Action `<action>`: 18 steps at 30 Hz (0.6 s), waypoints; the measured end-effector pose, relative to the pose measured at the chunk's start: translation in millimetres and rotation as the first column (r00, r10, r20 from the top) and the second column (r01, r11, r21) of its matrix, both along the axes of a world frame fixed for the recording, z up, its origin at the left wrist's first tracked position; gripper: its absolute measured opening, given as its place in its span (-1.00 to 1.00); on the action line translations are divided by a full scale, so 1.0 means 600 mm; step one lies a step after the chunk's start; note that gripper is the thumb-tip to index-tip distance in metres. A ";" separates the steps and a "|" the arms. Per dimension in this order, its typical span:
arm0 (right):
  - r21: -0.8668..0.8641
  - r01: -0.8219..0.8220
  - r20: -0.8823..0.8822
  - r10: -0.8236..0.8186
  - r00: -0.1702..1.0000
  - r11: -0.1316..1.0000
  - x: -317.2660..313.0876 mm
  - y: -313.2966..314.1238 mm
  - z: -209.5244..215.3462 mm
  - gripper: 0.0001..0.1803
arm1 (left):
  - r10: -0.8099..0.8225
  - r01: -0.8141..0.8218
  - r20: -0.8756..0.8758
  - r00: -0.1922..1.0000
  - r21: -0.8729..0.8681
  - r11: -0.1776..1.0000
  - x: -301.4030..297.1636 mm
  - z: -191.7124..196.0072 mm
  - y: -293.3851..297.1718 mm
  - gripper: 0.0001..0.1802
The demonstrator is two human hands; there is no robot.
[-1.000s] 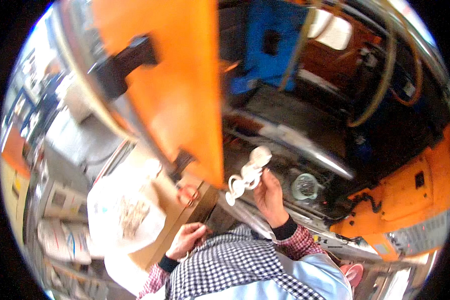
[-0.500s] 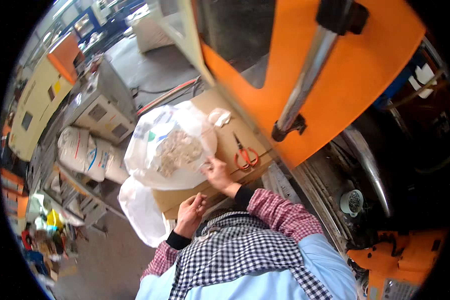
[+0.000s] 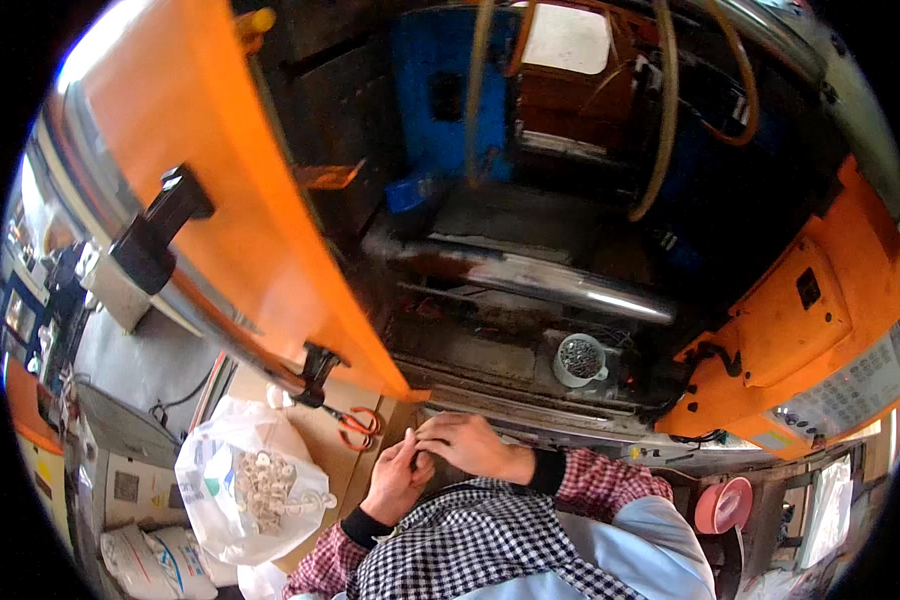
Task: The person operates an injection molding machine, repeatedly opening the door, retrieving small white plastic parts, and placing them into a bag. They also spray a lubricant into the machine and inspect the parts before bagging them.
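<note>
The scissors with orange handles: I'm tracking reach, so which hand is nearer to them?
Left. The left hand is just right of the scissors on the cardboard. The right hand rests against the left one, farther right.

A: Where's the view from?
B: Head-worn fisheye, one view only, looking steeply down. The person's own left hand point(image 3: 398, 482) and right hand point(image 3: 468, 442) sit close at the lower edge.
A: Facing?
B: Into the orange machine point(image 3: 270, 240), its open interior ahead; edges bend at the rim.
</note>
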State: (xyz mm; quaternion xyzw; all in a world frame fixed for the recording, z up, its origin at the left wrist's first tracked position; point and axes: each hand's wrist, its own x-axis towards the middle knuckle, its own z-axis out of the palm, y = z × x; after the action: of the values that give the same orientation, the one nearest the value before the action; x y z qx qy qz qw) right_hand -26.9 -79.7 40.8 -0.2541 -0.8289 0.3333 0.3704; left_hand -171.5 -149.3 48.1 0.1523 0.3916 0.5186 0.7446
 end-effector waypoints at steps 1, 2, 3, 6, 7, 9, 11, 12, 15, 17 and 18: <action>0.038 0.078 -0.007 -0.077 0.997 0.996 0.027 0.010 0.011 -0.86 | -0.037 0.037 -0.020 0.999 0.005 0.999 0.022 0.020 0.021 -0.60; 0.243 0.147 -0.036 -0.142 0.989 0.959 0.055 0.030 0.023 -0.88 | -0.103 0.104 -0.028 0.994 0.043 0.994 0.034 0.016 0.042 -0.59; 0.200 0.246 -0.013 -0.248 0.969 0.949 0.081 0.053 0.040 -0.90 | -0.119 0.138 -0.109 0.987 0.180 0.974 0.047 0.015 0.062 -0.61; 0.174 0.557 -0.356 -0.476 0.804 0.812 0.126 0.191 0.095 -0.91 | -0.004 0.011 -0.038 0.999 0.199 0.980 0.089 0.002 0.109 -0.72; 0.120 0.644 -0.392 -0.560 0.730 0.756 0.122 0.233 0.126 -0.90 | 0.016 0.058 -0.220 0.975 0.330 0.942 0.089 -0.011 0.111 -0.72; -0.040 0.663 -0.485 -0.594 0.641 0.748 0.146 0.376 0.119 -0.86 | 0.042 0.211 -0.497 0.867 0.443 0.872 0.105 -0.004 0.128 -0.72; -0.115 0.700 -0.446 -0.666 0.598 0.705 0.150 0.497 0.128 -0.80 | 0.111 0.312 -0.688 0.717 0.459 0.832 0.114 0.030 0.133 -0.72; -0.058 0.752 -0.422 -0.698 0.578 0.657 0.151 0.546 0.135 -0.79 | -0.015 0.176 -0.498 0.867 0.278 0.944 0.121 0.053 0.132 -0.71; -0.295 0.717 -0.434 -0.757 0.488 0.631 0.143 0.654 0.159 -0.80 | -0.107 0.147 -0.368 0.924 0.082 0.986 0.120 0.068 0.133 -0.72; -0.241 0.805 -0.371 -0.818 0.439 0.541 0.142 0.733 0.146 -0.79 | 0.017 -0.009 -0.340 0.940 0.023 1.000 0.125 0.057 0.134 -0.72; -0.147 0.866 -0.334 -0.848 0.412 0.479 0.141 0.761 0.140 -0.79 | 0.006 0.003 -0.354 0.935 0.025 1.000 0.124 0.052 0.134 -0.73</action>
State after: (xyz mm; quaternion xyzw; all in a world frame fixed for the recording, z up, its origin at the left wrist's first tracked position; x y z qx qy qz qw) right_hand 57.4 376.7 124.9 -0.5658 -0.5067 0.1177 0.6398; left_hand -97.1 -68.6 79.2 0.2521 0.5127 0.4884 0.6596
